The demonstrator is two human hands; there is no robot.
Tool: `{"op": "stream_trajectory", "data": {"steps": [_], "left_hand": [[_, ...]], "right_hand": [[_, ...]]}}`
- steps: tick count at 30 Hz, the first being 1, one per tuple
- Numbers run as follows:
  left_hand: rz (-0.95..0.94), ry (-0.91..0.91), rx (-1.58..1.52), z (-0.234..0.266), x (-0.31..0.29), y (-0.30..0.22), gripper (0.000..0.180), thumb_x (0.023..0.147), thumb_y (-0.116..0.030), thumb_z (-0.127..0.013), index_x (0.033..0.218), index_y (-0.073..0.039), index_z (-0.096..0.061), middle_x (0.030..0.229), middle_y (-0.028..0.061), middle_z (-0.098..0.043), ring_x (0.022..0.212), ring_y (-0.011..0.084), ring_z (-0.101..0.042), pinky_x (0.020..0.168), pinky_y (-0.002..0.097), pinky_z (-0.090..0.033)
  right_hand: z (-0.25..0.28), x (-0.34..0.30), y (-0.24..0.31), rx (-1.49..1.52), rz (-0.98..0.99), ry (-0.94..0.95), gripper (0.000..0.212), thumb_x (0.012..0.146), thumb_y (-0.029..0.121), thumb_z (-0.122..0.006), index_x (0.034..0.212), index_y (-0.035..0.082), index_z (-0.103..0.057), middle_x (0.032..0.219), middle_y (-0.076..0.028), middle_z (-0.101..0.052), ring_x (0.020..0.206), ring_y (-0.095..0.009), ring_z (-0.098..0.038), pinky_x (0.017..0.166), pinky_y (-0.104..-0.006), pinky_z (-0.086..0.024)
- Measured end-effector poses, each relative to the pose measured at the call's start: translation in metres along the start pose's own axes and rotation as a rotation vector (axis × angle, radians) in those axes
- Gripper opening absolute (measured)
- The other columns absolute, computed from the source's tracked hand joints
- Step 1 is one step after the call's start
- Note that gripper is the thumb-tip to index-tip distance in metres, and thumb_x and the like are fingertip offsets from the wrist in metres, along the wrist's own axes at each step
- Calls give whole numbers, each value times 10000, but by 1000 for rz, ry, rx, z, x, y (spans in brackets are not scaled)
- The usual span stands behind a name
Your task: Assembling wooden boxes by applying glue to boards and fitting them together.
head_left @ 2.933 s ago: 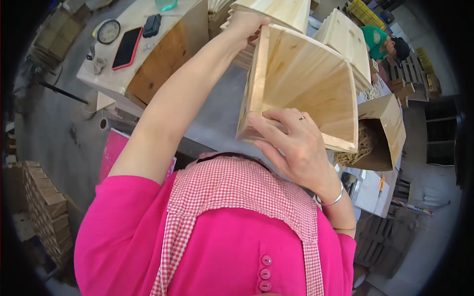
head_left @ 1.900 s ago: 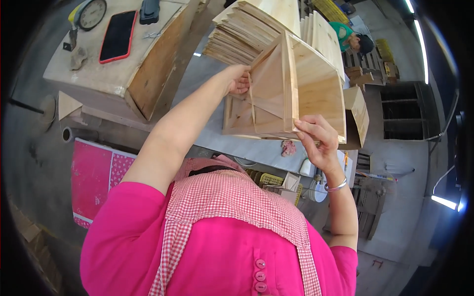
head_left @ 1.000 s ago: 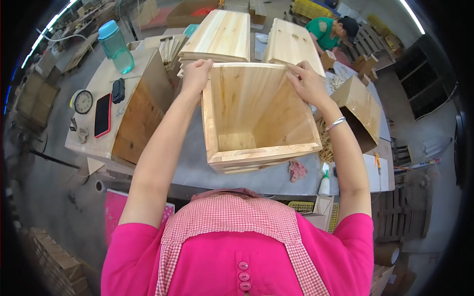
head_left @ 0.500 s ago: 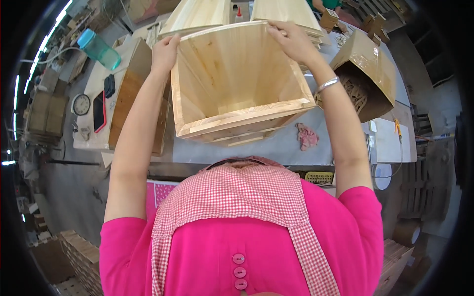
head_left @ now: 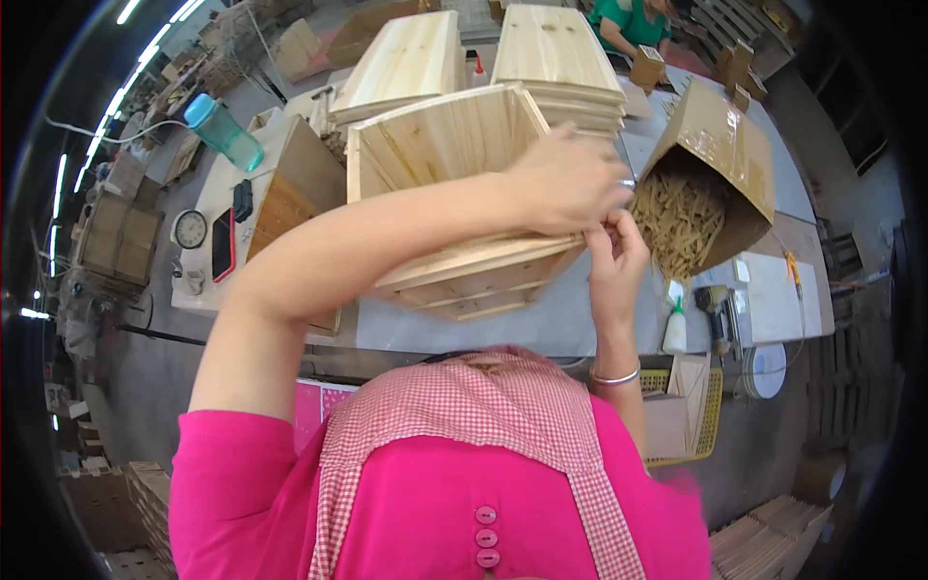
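An open-topped, tapered box of pale wood (head_left: 435, 145) stands tilted on the workbench, its mouth facing up. My left forearm reaches across its opening. My left hand (head_left: 568, 182) is over the box's right rim, its fingers smeared by motion. Just below it, at the near right corner of the rim, is my right hand (head_left: 617, 261), thumb and forefinger pinched together. Whatever lies between those fingertips is too small to make out. The two hands almost touch, and my left arm hides part of the box's inside.
Stacked wooden panels (head_left: 561, 58) lie behind the box. To the right, a tipped cardboard carton (head_left: 720, 145) holds many small wooden pieces; a glue bottle (head_left: 675, 329) and a power drill (head_left: 713, 314) are nearby. A teal bottle (head_left: 224, 133) stands left. A co-worker in green (head_left: 626, 21) sits far right.
Both hands have left the box's far rim. My left arm has swung rightward across the opening, and my right hand has come back to the near right corner. The pink rag is out of sight.
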State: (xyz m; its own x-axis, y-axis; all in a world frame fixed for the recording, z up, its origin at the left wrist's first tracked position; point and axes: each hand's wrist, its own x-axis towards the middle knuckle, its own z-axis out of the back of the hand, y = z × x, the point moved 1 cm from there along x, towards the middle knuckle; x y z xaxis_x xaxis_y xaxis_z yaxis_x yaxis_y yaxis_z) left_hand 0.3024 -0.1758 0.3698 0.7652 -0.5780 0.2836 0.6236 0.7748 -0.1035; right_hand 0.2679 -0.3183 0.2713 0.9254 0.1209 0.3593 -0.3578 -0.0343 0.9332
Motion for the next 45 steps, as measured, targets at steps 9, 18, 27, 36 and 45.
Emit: {"op": "stream_trajectory", "data": {"steps": [9, 18, 27, 36, 45], "left_hand": [[176, 315, -225, -24, 42, -11, 476, 987, -483, -522, 948, -76, -765, 835, 186, -720, 828, 403, -693, 774, 506, -540], [289, 307, -175, -26, 43, -12, 489, 961, -526, -543, 944, -91, -765, 873, 177, -731, 866, 399, -697, 770, 487, -554], [283, -224, -638, -13, 27, 6, 423, 986, -397, -610, 1164, -27, -711, 932, 102, -731, 855, 180, -670, 770, 338, -524], [434, -296, -610, 15, -85, -29, 339, 1023, -255, -604, 1215, 15, -672, 1080, 84, -695, 994, 134, -617, 899, 292, -493], [402, -376, -714, 35, -107, -15, 268, 986, -157, -647, 1203, -2, -673, 1156, 62, -669, 1069, 127, -623, 947, 296, -500]], "right_hand": [[-14, -5, 2, 252, -35, -26, 347, 963, 110, -510, 1248, -76, -576, 1183, -88, -616, 1082, -135, -545, 930, -280, -433], [-21, -3, -10, 375, -48, -75, 375, 938, 70, -510, 1293, -52, -523, 1009, -27, -578, 805, -72, -494, 683, -232, -412], [5, -8, -21, 248, 101, 168, 365, 923, 155, -707, 1207, -35, -580, 1131, -82, -581, 996, -149, -596, 872, -297, -504], [5, 6, -23, 127, 106, 226, 398, 853, 164, -792, 1166, 13, -598, 1141, -77, -578, 1011, -176, -619, 830, -331, -557], [31, -24, -51, 68, 65, 230, 236, 982, 66, -600, 1186, -49, -630, 1085, -83, -636, 1011, -156, -629, 820, -301, -542]]}}
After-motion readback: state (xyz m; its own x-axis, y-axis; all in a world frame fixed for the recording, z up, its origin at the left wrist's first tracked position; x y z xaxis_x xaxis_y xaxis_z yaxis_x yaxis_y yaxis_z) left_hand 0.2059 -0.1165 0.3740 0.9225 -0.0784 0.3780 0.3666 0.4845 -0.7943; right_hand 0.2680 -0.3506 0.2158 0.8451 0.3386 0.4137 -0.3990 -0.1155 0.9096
